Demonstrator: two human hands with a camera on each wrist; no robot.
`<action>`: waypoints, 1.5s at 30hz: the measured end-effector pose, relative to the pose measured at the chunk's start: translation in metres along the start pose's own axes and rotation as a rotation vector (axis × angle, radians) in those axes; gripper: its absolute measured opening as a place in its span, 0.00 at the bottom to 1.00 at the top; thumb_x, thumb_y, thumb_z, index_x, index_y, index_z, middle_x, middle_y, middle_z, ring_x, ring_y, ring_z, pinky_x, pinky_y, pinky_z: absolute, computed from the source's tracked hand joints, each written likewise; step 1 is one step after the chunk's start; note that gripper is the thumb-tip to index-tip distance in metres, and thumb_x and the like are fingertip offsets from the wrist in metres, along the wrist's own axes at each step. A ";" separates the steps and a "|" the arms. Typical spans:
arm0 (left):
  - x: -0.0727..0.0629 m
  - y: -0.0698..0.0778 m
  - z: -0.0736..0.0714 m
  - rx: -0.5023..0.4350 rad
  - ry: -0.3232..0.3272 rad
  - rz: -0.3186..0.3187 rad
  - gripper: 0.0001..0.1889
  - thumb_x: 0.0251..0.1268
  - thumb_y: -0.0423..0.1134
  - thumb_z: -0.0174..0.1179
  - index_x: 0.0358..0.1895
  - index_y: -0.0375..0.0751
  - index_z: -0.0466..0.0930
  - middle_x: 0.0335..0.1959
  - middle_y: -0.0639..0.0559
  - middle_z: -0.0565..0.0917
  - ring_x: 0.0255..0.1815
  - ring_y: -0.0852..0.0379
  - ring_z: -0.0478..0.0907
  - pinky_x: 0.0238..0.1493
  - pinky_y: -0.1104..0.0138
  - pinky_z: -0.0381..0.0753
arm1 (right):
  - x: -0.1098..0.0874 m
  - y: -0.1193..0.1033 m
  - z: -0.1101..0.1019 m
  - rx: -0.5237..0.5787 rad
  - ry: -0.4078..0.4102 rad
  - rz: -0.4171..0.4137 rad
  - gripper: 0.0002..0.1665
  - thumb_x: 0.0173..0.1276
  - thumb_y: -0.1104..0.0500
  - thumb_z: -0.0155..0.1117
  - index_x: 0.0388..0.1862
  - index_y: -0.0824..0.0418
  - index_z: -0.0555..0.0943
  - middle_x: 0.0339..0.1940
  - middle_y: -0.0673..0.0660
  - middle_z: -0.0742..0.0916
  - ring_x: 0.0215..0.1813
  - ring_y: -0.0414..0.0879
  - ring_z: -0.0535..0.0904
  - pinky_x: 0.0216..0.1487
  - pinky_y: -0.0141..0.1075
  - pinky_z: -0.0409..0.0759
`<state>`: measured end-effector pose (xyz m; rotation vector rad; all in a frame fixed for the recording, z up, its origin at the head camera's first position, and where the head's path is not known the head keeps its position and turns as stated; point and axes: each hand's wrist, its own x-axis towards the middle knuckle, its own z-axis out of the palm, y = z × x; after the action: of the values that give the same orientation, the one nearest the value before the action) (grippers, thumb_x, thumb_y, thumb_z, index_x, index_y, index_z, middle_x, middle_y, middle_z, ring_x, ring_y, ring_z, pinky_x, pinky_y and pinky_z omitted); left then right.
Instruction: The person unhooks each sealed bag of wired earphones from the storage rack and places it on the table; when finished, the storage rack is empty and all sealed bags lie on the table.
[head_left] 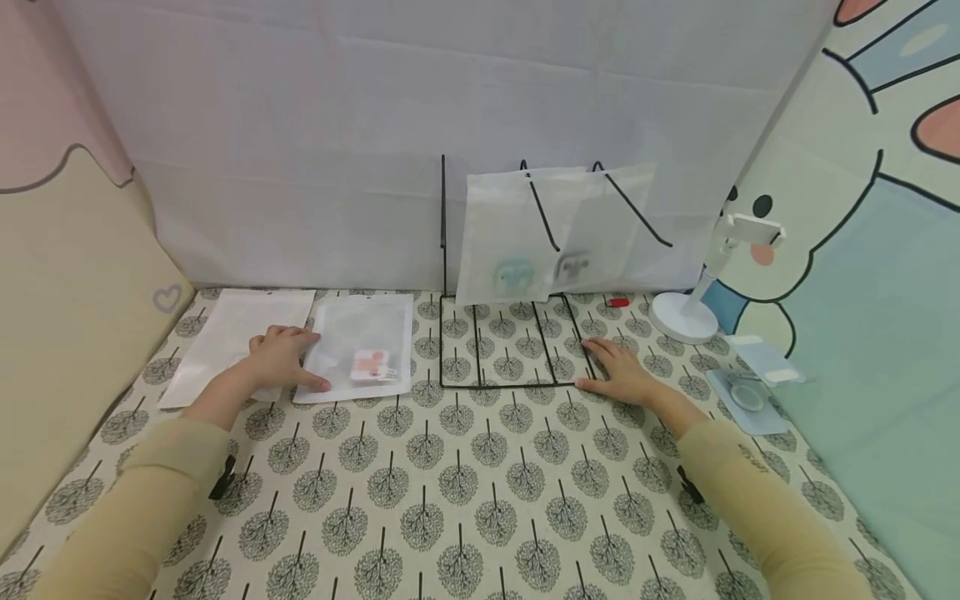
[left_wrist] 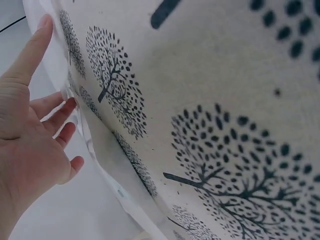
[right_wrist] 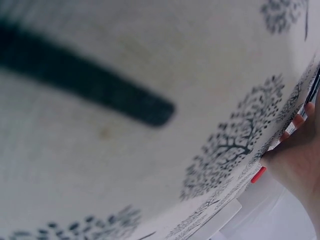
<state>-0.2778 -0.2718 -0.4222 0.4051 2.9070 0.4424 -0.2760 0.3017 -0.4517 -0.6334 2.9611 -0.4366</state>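
My left hand [head_left: 277, 362] is over two white translucent pouches lying side by side on the table. Its fingers are spread above the left pouch [head_left: 217, 350], while thumb and fingertips reach the near edge of the right pouch [head_left: 363, 325]; firm contact cannot be told. A small pink-and-white item [head_left: 372, 365] shows through the right pouch. In the left wrist view the left hand [left_wrist: 35, 140] has its fingers apart, thumb extended. My right hand [head_left: 618, 372] rests beside the black wire display rack [head_left: 517, 386], fingertips at the right side of its base.
Two pouches hang from the rack's prongs, one with a teal item [head_left: 514, 273], the other with a grey item [head_left: 573, 267]. To the right are a white phone stand [head_left: 686, 317], a small red object [head_left: 618, 302] and a pale blue flat piece with a ring [head_left: 747, 400].
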 end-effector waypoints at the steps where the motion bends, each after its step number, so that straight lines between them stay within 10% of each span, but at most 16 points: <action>1: -0.001 0.001 -0.002 0.006 0.000 -0.002 0.58 0.37 0.69 0.68 0.68 0.30 0.60 0.68 0.27 0.57 0.66 0.24 0.47 0.57 0.30 0.46 | 0.000 -0.001 0.000 0.002 -0.002 0.002 0.49 0.64 0.40 0.60 0.74 0.64 0.55 0.73 0.69 0.58 0.72 0.69 0.51 0.68 0.67 0.44; 10: -0.007 0.027 -0.027 -0.082 0.091 0.036 0.53 0.44 0.61 0.70 0.71 0.38 0.56 0.71 0.30 0.52 0.67 0.23 0.45 0.57 0.29 0.49 | 0.000 -0.002 0.001 0.007 0.003 0.000 0.48 0.64 0.40 0.61 0.74 0.64 0.55 0.73 0.69 0.59 0.72 0.69 0.52 0.68 0.68 0.44; 20: 0.003 0.090 -0.041 -0.154 0.233 0.154 0.50 0.46 0.57 0.71 0.72 0.43 0.57 0.72 0.38 0.57 0.70 0.32 0.48 0.63 0.32 0.46 | 0.002 0.001 0.000 0.014 -0.022 0.009 0.51 0.62 0.37 0.61 0.74 0.62 0.54 0.74 0.68 0.58 0.72 0.68 0.51 0.69 0.65 0.44; 45: 0.082 0.191 -0.027 -0.494 0.365 0.300 0.46 0.47 0.51 0.72 0.72 0.58 0.58 0.74 0.49 0.56 0.75 0.45 0.47 0.71 0.42 0.48 | 0.003 0.010 -0.010 0.079 -0.091 0.017 0.51 0.61 0.35 0.61 0.75 0.55 0.54 0.75 0.65 0.57 0.73 0.68 0.47 0.68 0.68 0.45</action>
<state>-0.3159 -0.0800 -0.3475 0.7424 2.9151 1.3707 -0.2838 0.3123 -0.4447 -0.6018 2.8461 -0.5065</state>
